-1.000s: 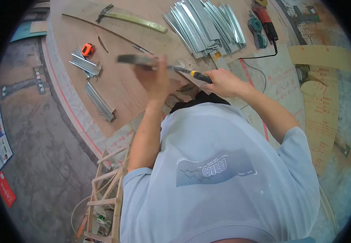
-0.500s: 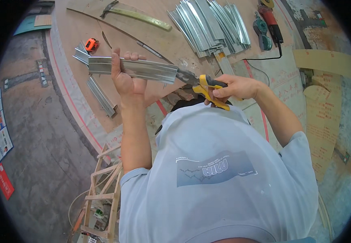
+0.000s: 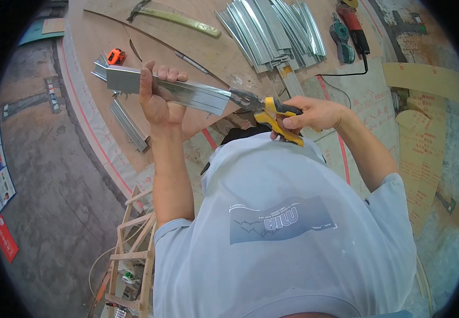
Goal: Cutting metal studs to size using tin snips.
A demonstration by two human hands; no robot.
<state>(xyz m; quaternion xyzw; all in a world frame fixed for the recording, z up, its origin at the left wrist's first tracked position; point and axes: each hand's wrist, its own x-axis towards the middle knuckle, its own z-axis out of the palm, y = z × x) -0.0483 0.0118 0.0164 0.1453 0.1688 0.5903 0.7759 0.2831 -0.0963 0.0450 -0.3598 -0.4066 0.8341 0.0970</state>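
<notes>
My left hand grips a silvery folded metal strip, held crosswise above the board, fingers wrapped round it. My right hand is closed on yellow-and-black snips, whose dark jaws are at the strip's right end. Just beyond the strip's left end lie an orange tape measure and short metal pieces; another channel piece rests below them.
The plywood board holds a hammer, a stack of metal strips, a red angle grinder and a green tool. A wooden trestle stands lower left; tan sheets lie right.
Compared with a second ago, my left hand has moved left and the metal strip now stretches across from it. The snips have turned, yellow handles showing, with their jaws at the strip's end.
</notes>
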